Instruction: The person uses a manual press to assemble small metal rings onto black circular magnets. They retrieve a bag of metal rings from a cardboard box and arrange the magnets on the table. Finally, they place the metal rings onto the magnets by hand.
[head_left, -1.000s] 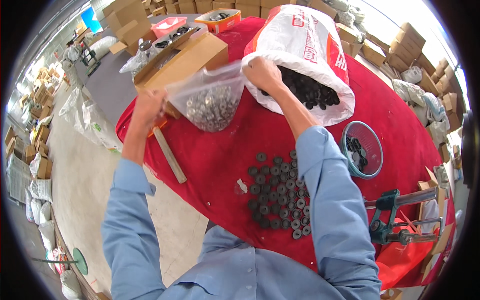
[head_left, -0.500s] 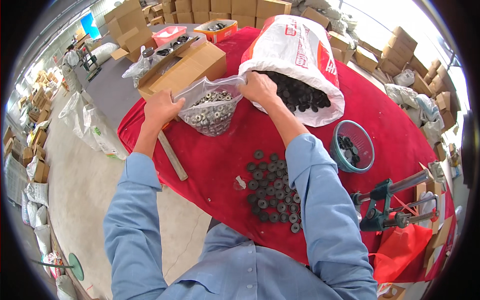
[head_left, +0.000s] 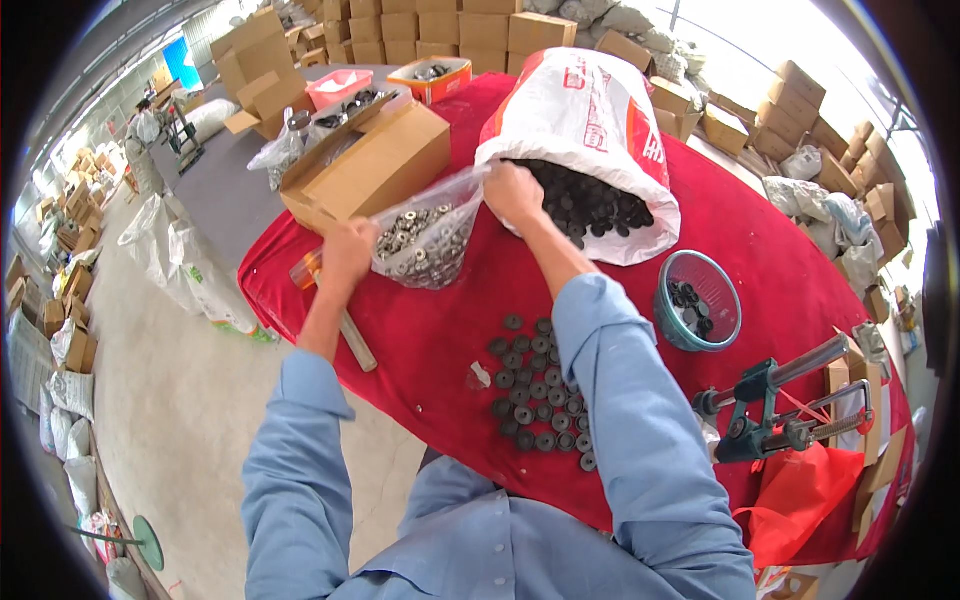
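A clear plastic bag [head_left: 428,245] of small round metal parts with holes stands on the red cloth. My left hand [head_left: 348,250] is closed on its left rim, and my right hand [head_left: 514,192] pinches its right top edge. Between them the bag's mouth is stretched wide. A hammer [head_left: 357,345] with an orange head lies partly hidden under my left forearm. Close behind my right hand, a large white and red sack [head_left: 590,100] lies on its side, black round parts [head_left: 585,200] showing in its mouth.
Several dark discs [head_left: 540,390] lie near my right forearm. A blue-green basket [head_left: 738,310] holds more black parts. A green metal clamp-like device [head_left: 750,410] stands at the right edge. A cardboard box [head_left: 390,160] sits behind the bag, near a pink bin [head_left: 340,84].
My left hand has moved right and down with its side of the bag, so the bag's mouth is narrower and tilted. The hammer's orange head has come into view.
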